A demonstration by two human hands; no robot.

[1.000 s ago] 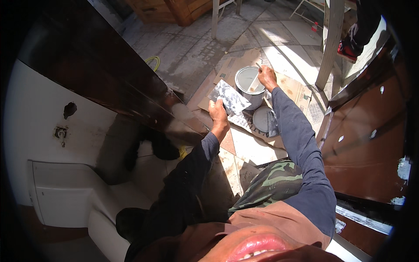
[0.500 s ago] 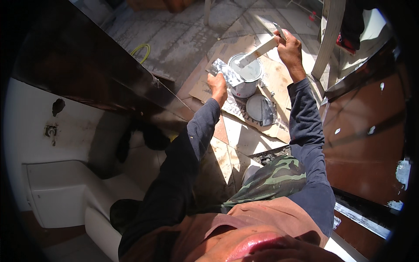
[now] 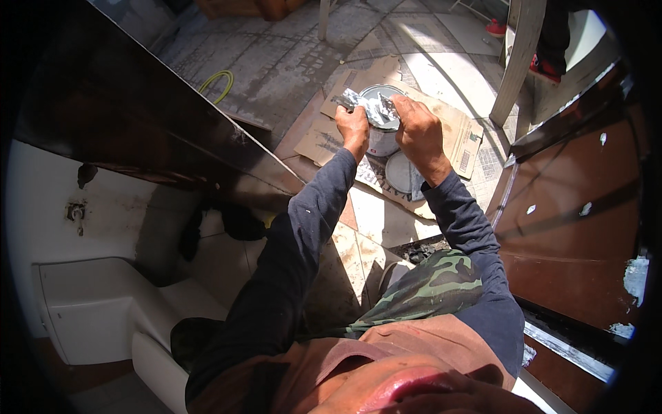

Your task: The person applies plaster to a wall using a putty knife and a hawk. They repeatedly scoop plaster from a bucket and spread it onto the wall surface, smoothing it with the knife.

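Note:
My left hand (image 3: 354, 128) grips a small flat piece smeared with grey-white paint (image 3: 348, 101). Close beside it, my right hand (image 3: 418, 132) is closed around a paint-covered scraper (image 3: 386, 107), and its blade meets the smeared piece. Both hands hover over an open paint can (image 3: 381, 140) that stands on flattened cardboard (image 3: 455, 134). The can's round lid (image 3: 402, 174) lies on the cardboard just nearer to me. How much paint the can holds is hidden by my hands.
A long dark wooden panel (image 3: 158, 131) runs along the left, above a white moulded fitting (image 3: 89, 310). Brown curved woodwork (image 3: 572, 221) stands on the right. A yellow hose (image 3: 217, 81), a wooden post (image 3: 518, 58) and another person's red shoe (image 3: 495, 28) are on the paved floor.
My right hand has come down from its raised position with the scraper and joined my left hand over the can. The view has shifted slightly.

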